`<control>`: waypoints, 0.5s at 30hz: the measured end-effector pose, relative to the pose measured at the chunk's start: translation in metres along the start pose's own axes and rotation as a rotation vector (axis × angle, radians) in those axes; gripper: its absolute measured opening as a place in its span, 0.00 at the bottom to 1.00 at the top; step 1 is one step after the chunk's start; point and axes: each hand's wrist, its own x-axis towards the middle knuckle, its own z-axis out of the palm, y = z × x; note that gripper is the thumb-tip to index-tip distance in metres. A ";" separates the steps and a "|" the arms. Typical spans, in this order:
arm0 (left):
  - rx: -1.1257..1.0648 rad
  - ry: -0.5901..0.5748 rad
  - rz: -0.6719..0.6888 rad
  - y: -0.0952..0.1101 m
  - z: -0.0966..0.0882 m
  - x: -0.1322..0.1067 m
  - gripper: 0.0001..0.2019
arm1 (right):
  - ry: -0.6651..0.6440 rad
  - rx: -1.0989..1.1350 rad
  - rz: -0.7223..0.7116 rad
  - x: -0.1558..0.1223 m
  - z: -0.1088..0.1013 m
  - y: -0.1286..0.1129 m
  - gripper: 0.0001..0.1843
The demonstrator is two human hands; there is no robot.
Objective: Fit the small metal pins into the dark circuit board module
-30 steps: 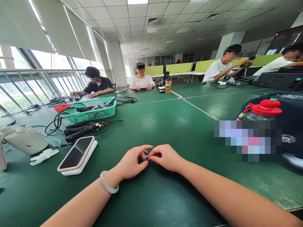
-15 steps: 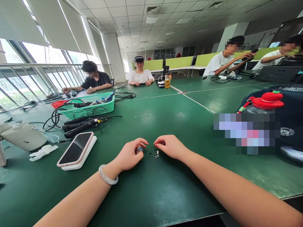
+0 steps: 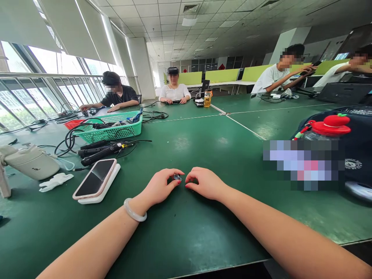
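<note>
My left hand (image 3: 161, 186), with a pale bangle (image 3: 135, 211) on its wrist, pinches a small grey-blue piece (image 3: 177, 177) between thumb and fingers, just above the table. What kind of piece it is I cannot make out. Close to its right, my right hand (image 3: 207, 184) rests with bent fingers. A small gap shows between its thumb tip and fingertips, with nothing visible there. The tabletop beneath this palm is hidden. Both hands are over the green table (image 3: 186, 236), nearly touching at the fingertips.
To the left lie a phone (image 3: 95, 178) on a white box, a crumpled tissue (image 3: 56, 182), a beige bottle (image 3: 31, 161), black handles with cables (image 3: 101, 154) and a green basket (image 3: 112, 131). At right stands a red-lidded bottle (image 3: 328, 126) beside a dark bag (image 3: 360, 135). Several people sit around.
My right hand has come down and slightly left, over the spot where several tiny pieces lay; they are out of sight. The grey-blue piece has moved out to my left fingertips.
</note>
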 end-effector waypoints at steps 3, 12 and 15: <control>-0.004 -0.012 -0.017 -0.001 0.000 0.001 0.14 | -0.014 -0.039 -0.033 0.001 0.006 -0.001 0.06; -0.167 0.030 -0.075 -0.007 0.001 0.004 0.12 | 0.044 0.051 -0.018 0.001 0.005 -0.004 0.08; -0.300 0.029 -0.104 -0.007 0.003 0.006 0.13 | 0.130 0.208 0.029 0.000 0.002 -0.006 0.09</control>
